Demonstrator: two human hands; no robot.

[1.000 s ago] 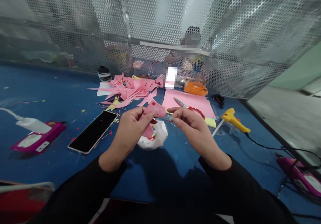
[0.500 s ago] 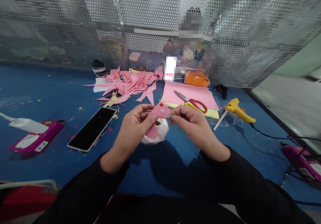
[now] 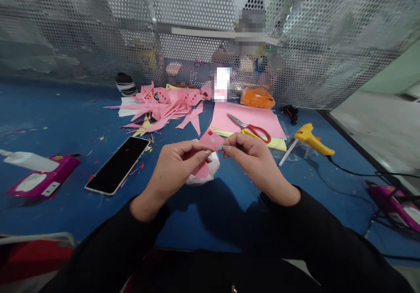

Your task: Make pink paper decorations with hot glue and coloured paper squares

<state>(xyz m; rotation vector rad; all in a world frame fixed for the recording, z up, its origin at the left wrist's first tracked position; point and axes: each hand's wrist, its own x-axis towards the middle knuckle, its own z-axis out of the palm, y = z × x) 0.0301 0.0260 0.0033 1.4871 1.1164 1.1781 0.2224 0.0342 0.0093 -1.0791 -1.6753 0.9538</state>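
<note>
My left hand (image 3: 175, 164) pinches a folded pink paper piece (image 3: 210, 139) between thumb and fingers. Red and pale diamond-shaped bits show on the paper's face. At the paper's right corner, my right hand (image 3: 247, 155) has thumb and forefinger closed on a small light-blue bit (image 3: 221, 147), too small to make out well. Under the hands sits a white rounded thing (image 3: 214, 167), partly covered by the left hand and the paper. Beyond them, red-and-yellow-handled scissors (image 3: 259, 132) lie on a stack of pink and yellow paper sheets (image 3: 223, 113).
Pink paper cut-outs (image 3: 170, 104) are heaped at the back left. A phone (image 3: 118, 166) and a purple power strip (image 3: 41, 177) lie leftward. On the right rests a yellow glue gun (image 3: 311, 139) with its cord. An orange packet (image 3: 257, 98) stands before the perforated metal screen (image 3: 197, 4).
The paper has tipped lower in my left hand, whose thumb now lies nearer the right fingertips. My right hand stays at the paper's corner. The whole view has shifted slightly.
</note>
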